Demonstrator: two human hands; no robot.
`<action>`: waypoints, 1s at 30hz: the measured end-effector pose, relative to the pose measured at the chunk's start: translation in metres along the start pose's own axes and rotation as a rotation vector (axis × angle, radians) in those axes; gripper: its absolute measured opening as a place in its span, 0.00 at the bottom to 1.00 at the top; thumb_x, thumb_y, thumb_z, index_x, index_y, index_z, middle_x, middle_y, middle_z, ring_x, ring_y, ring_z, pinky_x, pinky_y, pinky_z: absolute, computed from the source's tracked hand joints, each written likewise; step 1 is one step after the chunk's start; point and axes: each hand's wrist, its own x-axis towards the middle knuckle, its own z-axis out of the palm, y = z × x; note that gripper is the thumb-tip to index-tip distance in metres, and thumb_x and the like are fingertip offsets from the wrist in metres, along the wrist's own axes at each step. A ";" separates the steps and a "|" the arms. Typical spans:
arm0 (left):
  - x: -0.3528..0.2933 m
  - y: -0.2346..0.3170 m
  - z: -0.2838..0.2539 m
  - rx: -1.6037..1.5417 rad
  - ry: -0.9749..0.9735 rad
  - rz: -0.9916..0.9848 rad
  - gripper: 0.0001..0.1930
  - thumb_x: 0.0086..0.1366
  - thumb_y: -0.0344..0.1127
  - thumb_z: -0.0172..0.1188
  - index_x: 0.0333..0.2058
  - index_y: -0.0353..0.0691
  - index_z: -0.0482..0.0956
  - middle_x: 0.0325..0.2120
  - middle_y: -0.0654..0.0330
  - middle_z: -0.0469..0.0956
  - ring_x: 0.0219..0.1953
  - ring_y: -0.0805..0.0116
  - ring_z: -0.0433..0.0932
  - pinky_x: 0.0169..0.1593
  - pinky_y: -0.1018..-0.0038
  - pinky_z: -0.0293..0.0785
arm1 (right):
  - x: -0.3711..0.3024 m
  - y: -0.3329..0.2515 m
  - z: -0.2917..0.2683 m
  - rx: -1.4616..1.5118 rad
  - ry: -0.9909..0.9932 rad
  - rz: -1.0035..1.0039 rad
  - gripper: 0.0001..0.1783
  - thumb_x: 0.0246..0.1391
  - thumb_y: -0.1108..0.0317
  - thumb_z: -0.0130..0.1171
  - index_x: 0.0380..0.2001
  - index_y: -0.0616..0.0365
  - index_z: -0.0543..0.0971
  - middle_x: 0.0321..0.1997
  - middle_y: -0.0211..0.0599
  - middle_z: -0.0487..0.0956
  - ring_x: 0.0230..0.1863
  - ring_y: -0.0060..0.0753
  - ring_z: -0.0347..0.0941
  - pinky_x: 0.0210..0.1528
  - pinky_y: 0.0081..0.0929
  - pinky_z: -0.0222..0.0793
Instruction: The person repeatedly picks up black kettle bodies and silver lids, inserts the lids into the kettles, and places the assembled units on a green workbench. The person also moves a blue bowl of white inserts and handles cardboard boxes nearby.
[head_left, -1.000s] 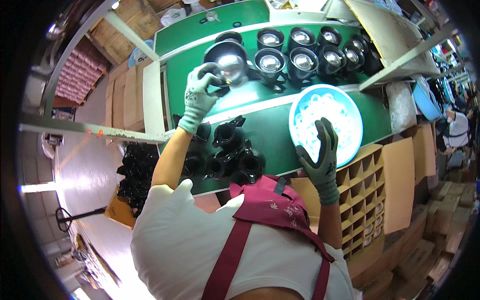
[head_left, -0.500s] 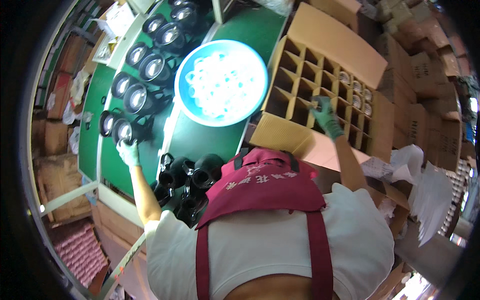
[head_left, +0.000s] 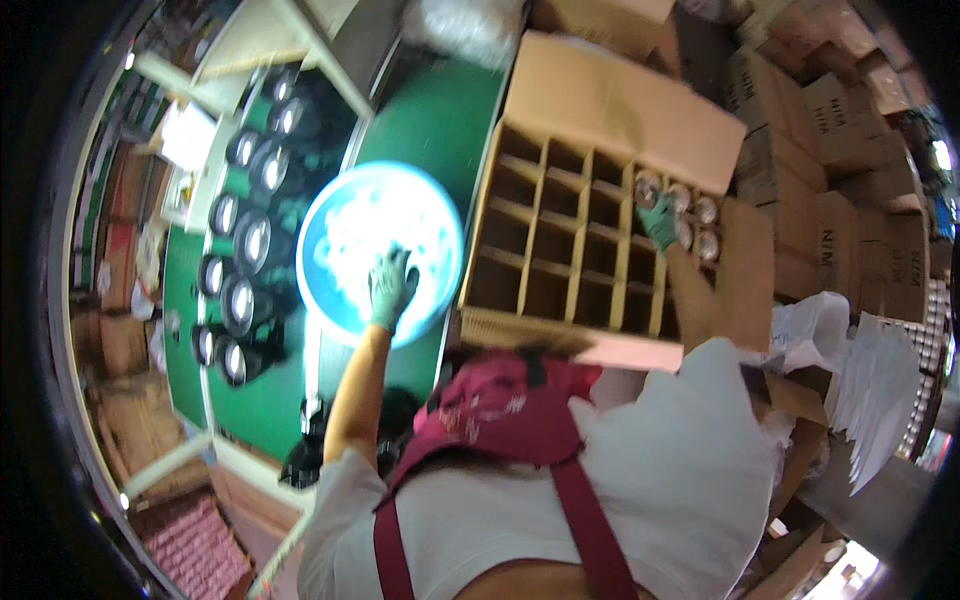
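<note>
In a green glove, my left hand (head_left: 390,288) reaches over a light blue basin (head_left: 312,292), fingers spread and nothing visible in them. The basin holds a heap of small whitish pieces (head_left: 355,225), too glaring to name. My right hand (head_left: 658,222), also gloved, is in a divided carton (head_left: 560,335), its fingers closed at a round, shiny-ended black mug (head_left: 648,188) in a far-right compartment. Several similar shiny round ends (head_left: 708,210) show in the compartments beside it. Rows of black mugs (head_left: 255,240) with handles sit on the green bench to the left of the basin.
The green bench (head_left: 440,130) runs under the basin. More black items (head_left: 305,450) stand near its front edge, partly behind my left arm. Stacked cartons (head_left: 810,240) fill the right side, with white paper sheets (head_left: 880,390) hanging below. A white frame post (head_left: 325,55) rises at the back.
My left hand has gone from the mugs on the left to the basin. My right hand has shifted to a compartment beside the filled ones. The view has swung too.
</note>
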 end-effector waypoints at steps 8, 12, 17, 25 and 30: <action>0.017 0.003 0.051 0.348 -0.431 -0.255 0.15 0.53 0.48 0.66 0.35 0.47 0.83 0.47 0.53 0.72 0.57 0.49 0.65 0.62 0.50 0.54 | 0.069 -0.047 -0.017 -0.037 -0.354 0.201 0.50 0.49 0.43 0.60 0.69 0.52 0.52 0.72 0.59 0.52 0.72 0.63 0.46 0.68 0.60 0.47; 0.010 0.020 0.029 0.491 -0.418 -0.292 0.19 0.57 0.54 0.60 0.37 0.46 0.84 0.43 0.53 0.73 0.51 0.53 0.67 0.64 0.48 0.49 | 0.099 -0.056 -0.037 -0.132 -0.681 0.253 0.68 0.34 0.36 0.71 0.69 0.65 0.48 0.69 0.57 0.60 0.69 0.55 0.55 0.69 0.46 0.52; -0.011 0.035 0.010 0.217 -0.251 -0.387 0.16 0.54 0.52 0.63 0.32 0.48 0.83 0.50 0.57 0.74 0.56 0.55 0.66 0.62 0.46 0.48 | 0.095 -0.061 -0.008 -0.323 -0.556 0.292 0.66 0.33 0.39 0.73 0.70 0.58 0.50 0.70 0.51 0.58 0.70 0.55 0.52 0.69 0.49 0.51; -0.003 0.024 0.003 -0.246 -0.017 -0.531 0.13 0.57 0.40 0.66 0.39 0.40 0.82 0.43 0.53 0.80 0.43 0.54 0.79 0.48 0.61 0.72 | 0.065 -0.071 -0.065 -0.325 -0.302 0.221 0.63 0.26 0.35 0.74 0.64 0.58 0.61 0.61 0.48 0.67 0.61 0.52 0.62 0.65 0.48 0.56; 0.010 0.044 -0.023 -0.847 0.012 -0.789 0.20 0.62 0.42 0.64 0.46 0.31 0.79 0.36 0.55 0.83 0.38 0.69 0.79 0.44 0.72 0.74 | 0.038 -0.071 -0.155 -0.270 -0.050 0.041 0.55 0.27 0.37 0.72 0.56 0.59 0.67 0.55 0.48 0.69 0.56 0.51 0.63 0.60 0.50 0.57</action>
